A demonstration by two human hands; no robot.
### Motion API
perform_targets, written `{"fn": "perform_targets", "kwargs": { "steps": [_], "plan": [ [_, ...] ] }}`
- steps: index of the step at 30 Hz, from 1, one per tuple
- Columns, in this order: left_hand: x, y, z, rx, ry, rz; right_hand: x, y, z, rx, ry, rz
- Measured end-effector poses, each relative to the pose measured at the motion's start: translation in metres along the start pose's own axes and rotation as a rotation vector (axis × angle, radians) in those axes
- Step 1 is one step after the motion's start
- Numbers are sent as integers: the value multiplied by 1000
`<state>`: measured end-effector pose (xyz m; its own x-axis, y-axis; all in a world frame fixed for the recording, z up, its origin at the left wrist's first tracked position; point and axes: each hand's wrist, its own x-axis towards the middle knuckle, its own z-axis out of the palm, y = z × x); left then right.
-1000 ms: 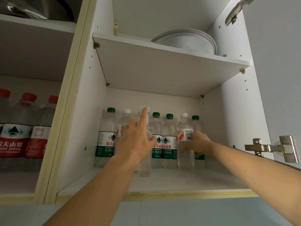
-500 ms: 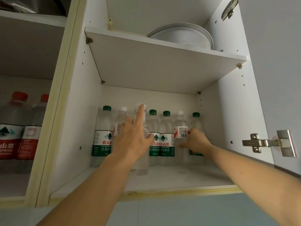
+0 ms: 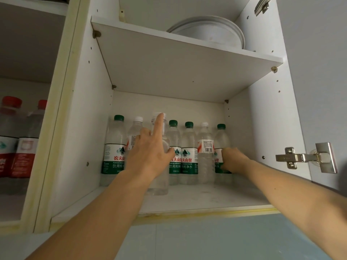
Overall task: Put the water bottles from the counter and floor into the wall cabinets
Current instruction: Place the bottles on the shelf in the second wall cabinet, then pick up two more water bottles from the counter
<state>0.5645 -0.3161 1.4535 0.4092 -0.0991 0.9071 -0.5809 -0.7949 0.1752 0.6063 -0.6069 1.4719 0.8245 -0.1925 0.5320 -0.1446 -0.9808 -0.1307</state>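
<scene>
White laminate cabinet (image 3: 266, 128), door open, lower shelf (image 3: 206, 199) stocked: seven water bottles along the back wall, you at work on two of them. Item one, unlabelled clear bottle (image 3: 159, 184), standing upright in front of the back row, left of centre; your left hand (image 3: 150, 156) was wrapped round its body, thumb on the right side, forefinger laid straight up the neck to the cap. Item two, green-capped bottle (image 3: 221, 136), last on the right of the row; your right hand (image 3: 231, 159) was curled round its label, fingers closed on it. Between them stood two green-capped bottles and a white-capped bottle (image 3: 205, 156). Upper shelf: plates (image 3: 216, 32), stacked. Left compartment: red-capped bottles (image 3: 11, 139). Door hinge (image 3: 304, 158) at right.
</scene>
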Motion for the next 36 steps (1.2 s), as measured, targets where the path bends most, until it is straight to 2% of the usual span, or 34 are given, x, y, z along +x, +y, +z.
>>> {"fn": "perform_targets", "kwargs": {
  "steps": [12, 16, 22, 25, 28, 31, 36],
  "plan": [
    [0, -1, -2, -13, 8, 5, -5, 1, -5, 90, 5, -17],
    [0, 0, -3, 1, 1, -6, -13, -9, -20, 183, 117, -59],
    [-5, 7, -10, -31, -27, -37, -74, -48, -39, 353, 271, -282],
    [-12, 13, -17, -89, -94, -106, -117, -62, -38, 402, 309, -376],
    [-19, 18, -34, -129, -147, -94, -156, -73, -35, 514, 355, -429],
    [-31, 26, -61, -131, -68, -68, -195, -86, -29, 681, 450, -470],
    [-91, 37, -110, -277, 110, 67, -265, -101, -4, 983, 553, -505]
  ]
}}
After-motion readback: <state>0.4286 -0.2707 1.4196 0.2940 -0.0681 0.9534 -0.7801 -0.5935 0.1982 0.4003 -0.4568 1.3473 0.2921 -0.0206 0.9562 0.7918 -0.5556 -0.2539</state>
